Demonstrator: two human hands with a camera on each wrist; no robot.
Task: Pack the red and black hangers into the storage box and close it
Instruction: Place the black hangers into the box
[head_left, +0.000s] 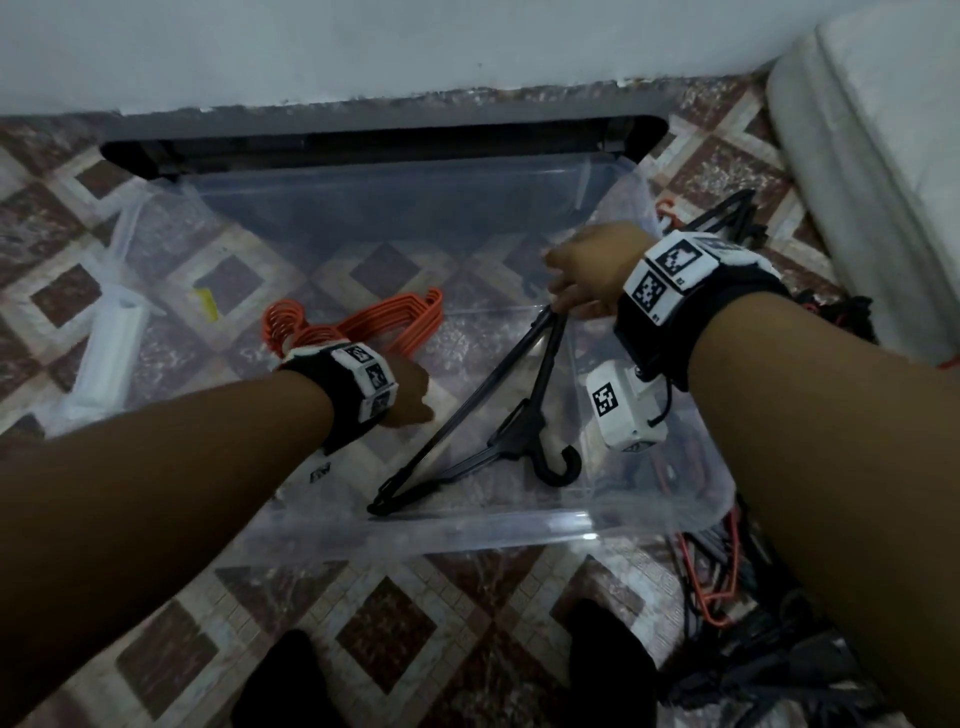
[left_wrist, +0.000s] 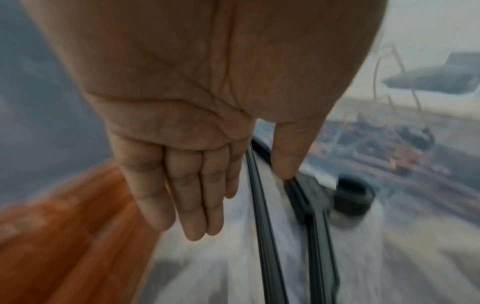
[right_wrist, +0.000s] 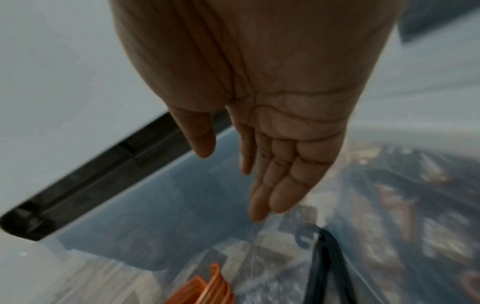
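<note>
Black hangers (head_left: 467, 441) going into storage box (head_left: 519, 527) | left hand (head_left: 410, 389) flat, released | right hand (head_left: 587, 275) released above them | lay flat beside red hangers (head_left: 363, 325), hooks aligned

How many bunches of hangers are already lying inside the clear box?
2: a stack of red hangers at the left of the clear storage box, and a bundle of black hangers at its right. More hangers lie outside on the floor.

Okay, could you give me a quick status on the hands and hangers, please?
Left hand and right hand open. Red hangers, black hangers in storage box. More hangers outside.
</note>
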